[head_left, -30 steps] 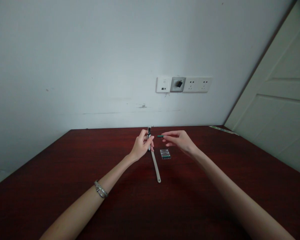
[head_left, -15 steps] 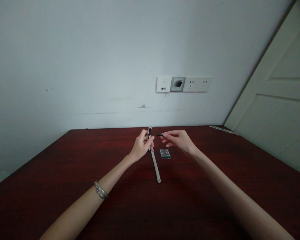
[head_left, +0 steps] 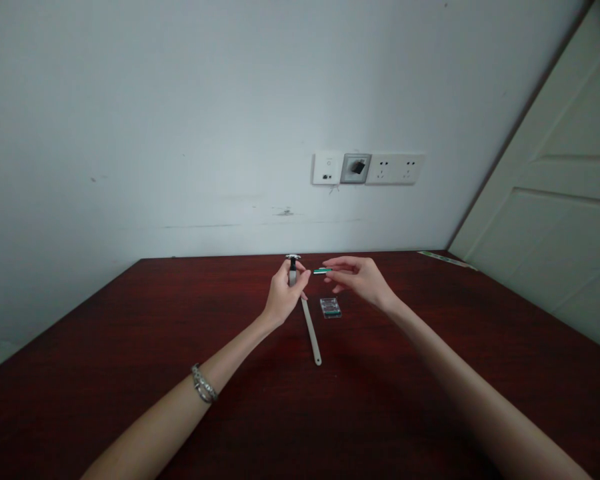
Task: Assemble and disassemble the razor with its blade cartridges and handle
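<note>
Razor (head_left: pixel 311 331) gripped near its top end by the left hand (head_left: pixel 285 291), fingers and thumb closed round the neck just under the small metal head; long white handle slopes down toward the viewer, low tip apparently resting on the table (head_left: pixel 130 373). Right hand (head_left: pixel 363 280) pinches a green blade cartridge (head_left: pixel 323 271) between thumb and forefinger, other fingers loose and spread, cartridge level and just beside the razor head, not touching. Clear case (head_left: pixel 331 307) with more green inserts lies on the table below the right hand. Bracelet (head_left: pixel 203 385) on the left wrist. Likely handling: razor light, stiff, thin plastic, best held at the neck for control; cartridge tiny, slippery, sharp-edged, so take it by the sides, never across the blades.
</note>
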A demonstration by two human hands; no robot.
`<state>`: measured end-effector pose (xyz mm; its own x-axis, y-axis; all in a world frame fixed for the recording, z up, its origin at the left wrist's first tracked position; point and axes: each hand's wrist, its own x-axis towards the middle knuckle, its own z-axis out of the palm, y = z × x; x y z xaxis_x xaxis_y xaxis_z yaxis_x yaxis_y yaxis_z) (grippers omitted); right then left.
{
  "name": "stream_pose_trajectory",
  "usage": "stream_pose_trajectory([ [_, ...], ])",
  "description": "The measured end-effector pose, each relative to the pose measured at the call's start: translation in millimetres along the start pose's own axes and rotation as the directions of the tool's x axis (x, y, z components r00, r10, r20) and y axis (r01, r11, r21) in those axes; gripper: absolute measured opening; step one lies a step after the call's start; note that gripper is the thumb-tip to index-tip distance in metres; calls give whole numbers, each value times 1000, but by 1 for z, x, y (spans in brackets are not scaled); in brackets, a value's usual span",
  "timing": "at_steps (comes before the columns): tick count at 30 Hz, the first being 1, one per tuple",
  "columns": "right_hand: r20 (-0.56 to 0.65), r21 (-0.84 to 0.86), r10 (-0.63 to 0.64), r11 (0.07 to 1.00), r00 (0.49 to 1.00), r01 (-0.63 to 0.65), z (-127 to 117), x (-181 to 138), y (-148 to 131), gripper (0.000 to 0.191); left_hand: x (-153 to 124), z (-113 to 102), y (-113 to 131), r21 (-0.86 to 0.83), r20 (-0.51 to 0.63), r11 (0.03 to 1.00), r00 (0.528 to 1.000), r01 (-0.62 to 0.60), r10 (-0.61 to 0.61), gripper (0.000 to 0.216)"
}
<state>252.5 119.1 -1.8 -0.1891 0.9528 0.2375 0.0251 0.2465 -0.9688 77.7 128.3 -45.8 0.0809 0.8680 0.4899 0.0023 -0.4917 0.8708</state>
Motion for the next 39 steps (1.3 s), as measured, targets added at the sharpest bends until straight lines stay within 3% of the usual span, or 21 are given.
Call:
stream_pose_trajectory([
  [8, -5, -11, -30, 999, 1000, 30, 1, 0, 0, 29, 1, 1, -1, -79, 36, 995, 997, 67, -64, 30],
  [23, -39, -138, -60, 989, 997, 54, 0, 0, 3, 28, 3, 0, -5, -73, 23, 992, 995, 103, -101, 29],
  [27, -27, -334, -179, 929, 983, 160, -2, -2, 3, 24, 3, 0, -5, -68, 19, 993, 995, 97, -96, 27],
  [31, 53, -510, -347, 797, 936, 324, -1, -3, 5, 17, 2, 0, -4, -50, 37, 995, 995, 92, -90, 25],
  [39, 87, -580, -353, 742, 931, 336, 0, -3, 3, 7, 1, 1, -2, -36, 73, 994, 992, 107, -105, 26],
])
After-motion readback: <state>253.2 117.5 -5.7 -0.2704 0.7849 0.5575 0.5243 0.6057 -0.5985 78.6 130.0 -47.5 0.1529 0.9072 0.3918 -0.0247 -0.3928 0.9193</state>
